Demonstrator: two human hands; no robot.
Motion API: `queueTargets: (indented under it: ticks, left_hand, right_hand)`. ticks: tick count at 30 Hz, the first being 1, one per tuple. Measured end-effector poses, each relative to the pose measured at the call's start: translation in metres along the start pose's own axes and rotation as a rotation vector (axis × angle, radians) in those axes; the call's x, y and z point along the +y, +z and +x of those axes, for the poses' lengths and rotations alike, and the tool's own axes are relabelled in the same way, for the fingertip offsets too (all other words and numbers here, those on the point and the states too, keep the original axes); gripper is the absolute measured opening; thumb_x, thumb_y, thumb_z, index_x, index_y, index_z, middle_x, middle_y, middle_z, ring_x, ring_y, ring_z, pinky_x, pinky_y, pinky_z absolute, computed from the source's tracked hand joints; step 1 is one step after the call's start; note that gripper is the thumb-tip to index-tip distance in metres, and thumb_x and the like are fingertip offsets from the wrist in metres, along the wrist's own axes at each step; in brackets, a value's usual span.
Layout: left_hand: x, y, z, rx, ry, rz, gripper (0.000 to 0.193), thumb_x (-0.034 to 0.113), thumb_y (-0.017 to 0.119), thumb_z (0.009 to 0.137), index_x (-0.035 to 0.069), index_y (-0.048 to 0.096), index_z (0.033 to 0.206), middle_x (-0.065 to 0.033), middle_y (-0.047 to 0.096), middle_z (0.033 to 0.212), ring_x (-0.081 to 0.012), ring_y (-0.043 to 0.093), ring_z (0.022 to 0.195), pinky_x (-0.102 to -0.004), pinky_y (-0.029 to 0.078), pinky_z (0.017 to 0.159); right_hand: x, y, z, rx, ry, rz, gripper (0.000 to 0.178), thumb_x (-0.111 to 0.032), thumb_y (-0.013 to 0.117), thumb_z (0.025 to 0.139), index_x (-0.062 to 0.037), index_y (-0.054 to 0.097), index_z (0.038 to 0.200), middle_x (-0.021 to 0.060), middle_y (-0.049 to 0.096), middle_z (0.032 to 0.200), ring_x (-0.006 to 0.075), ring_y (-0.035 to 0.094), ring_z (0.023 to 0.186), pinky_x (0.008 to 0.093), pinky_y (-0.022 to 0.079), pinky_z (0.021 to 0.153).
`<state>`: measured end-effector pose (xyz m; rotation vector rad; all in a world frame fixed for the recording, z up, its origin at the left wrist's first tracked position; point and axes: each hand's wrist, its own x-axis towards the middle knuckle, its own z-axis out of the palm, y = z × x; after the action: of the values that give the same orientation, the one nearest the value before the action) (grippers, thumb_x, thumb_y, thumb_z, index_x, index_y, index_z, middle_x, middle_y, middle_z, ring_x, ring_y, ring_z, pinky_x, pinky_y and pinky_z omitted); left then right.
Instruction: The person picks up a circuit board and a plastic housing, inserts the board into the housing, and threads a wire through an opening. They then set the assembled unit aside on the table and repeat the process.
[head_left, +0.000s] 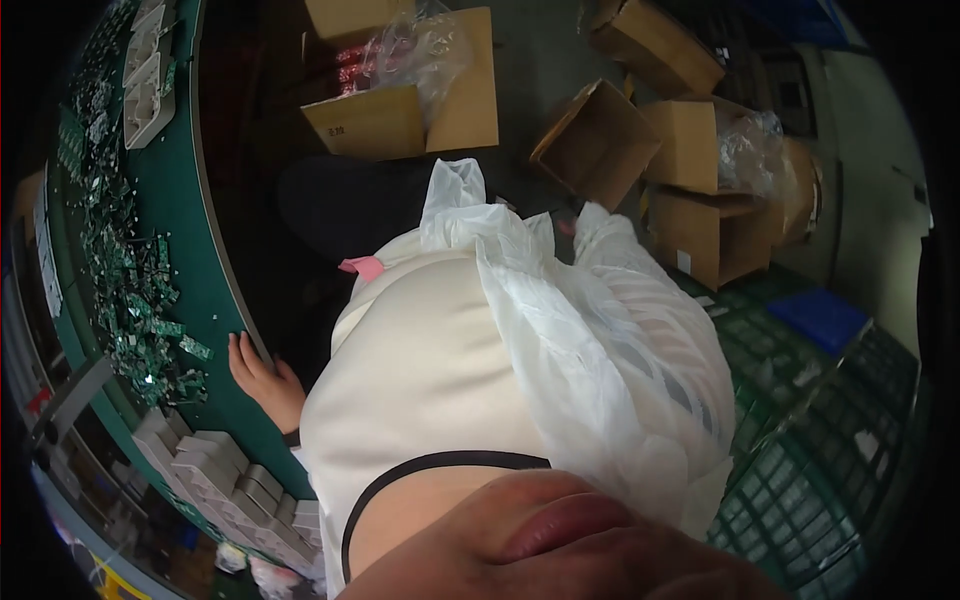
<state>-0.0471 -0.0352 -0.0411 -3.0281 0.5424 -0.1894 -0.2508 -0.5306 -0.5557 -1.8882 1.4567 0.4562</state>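
My left hand (pixel 265 382) lies on the edge of the green tabletop (pixel 215 310), its fingers stretched out and a little apart, with nothing in it. Closest to it is a long heap of small green circuit boards (pixel 150 310). Thin, translucent white material (pixel 540 300) hangs in folds across my chest and covers my right arm (pixel 650 320), which reaches forward. At the end of that arm only a small dim patch of my right hand (pixel 567 226) shows, and its fingers cannot be made out. A pink piece (pixel 362 267) sticks out at my front.
Stacked grey-white plastic trays (pixel 225 480) stand at the near left; more trays (pixel 148 100) lie at the table's far end. Ahead, an open carton (pixel 465 80) holds pink-red packs and clear film. Several brown cartons (pixel 685 140) and green crates (pixel 800 480) with a blue sheet (pixel 818 320) fill the right.
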Motion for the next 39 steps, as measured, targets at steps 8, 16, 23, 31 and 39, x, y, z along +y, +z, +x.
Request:
queueTargets:
  ticks: [8,16,23,31,39]
  left_hand:
    - [0.026,0.037,0.040,0.066,0.110,-0.186,0.072,-0.014,0.054,0.080,0.004,0.045,0.149,-0.0191,0.044,0.154,-0.0428,0.042,0.141,-0.0497,0.036,0.117]
    - [0.029,0.038,0.039,0.086,0.067,-0.175,0.075,-0.016,0.051,0.076,0.003,0.046,0.148,-0.0187,0.045,0.154,-0.0425,0.043,0.141,-0.0494,0.036,0.117]
    - [0.028,0.043,0.037,0.093,0.030,-0.142,0.074,-0.016,0.048,0.076,0.004,0.047,0.147,-0.0181,0.046,0.155,-0.0414,0.043,0.142,-0.0486,0.035,0.119]
    - [0.030,0.039,0.035,0.029,-0.051,-0.173,0.071,-0.017,0.050,0.078,0.005,0.049,0.146,-0.0163,0.045,0.156,-0.0400,0.042,0.145,-0.0473,0.035,0.120]
    - [0.040,0.030,0.042,0.067,-0.091,-0.201,0.063,-0.013,0.059,0.083,0.005,0.052,0.144,-0.0165,0.046,0.156,-0.0395,0.043,0.144,-0.0455,0.037,0.120]
  right_hand:
    - [0.047,-0.115,0.005,0.076,0.074,-0.177,0.033,-0.034,0.071,0.094,-0.0058,0.074,0.111,0.0173,0.073,0.118,0.0337,0.072,0.101,0.0441,0.057,0.088]
    - [0.035,-0.166,0.129,-0.001,0.156,-0.305,0.035,-0.038,0.071,0.095,-0.0083,0.075,0.113,0.0171,0.073,0.120,0.0353,0.072,0.103,0.0461,0.058,0.092]
    - [-0.058,-0.249,0.220,0.076,0.021,-0.560,0.032,-0.037,0.073,0.094,-0.0100,0.078,0.110,0.0139,0.075,0.120,0.0334,0.073,0.105,0.0446,0.058,0.092]
    - [-0.186,-0.272,0.287,0.096,-0.155,-0.480,0.041,-0.039,0.064,0.100,-0.0043,0.072,0.120,0.0143,0.074,0.122,0.0324,0.072,0.107,0.0453,0.057,0.091]
    - [-0.199,-0.192,0.287,-0.092,0.092,0.345,0.061,-0.055,0.058,0.103,0.0031,0.070,0.113,0.0141,0.074,0.099,0.0268,0.070,0.081,0.0444,0.057,0.075]
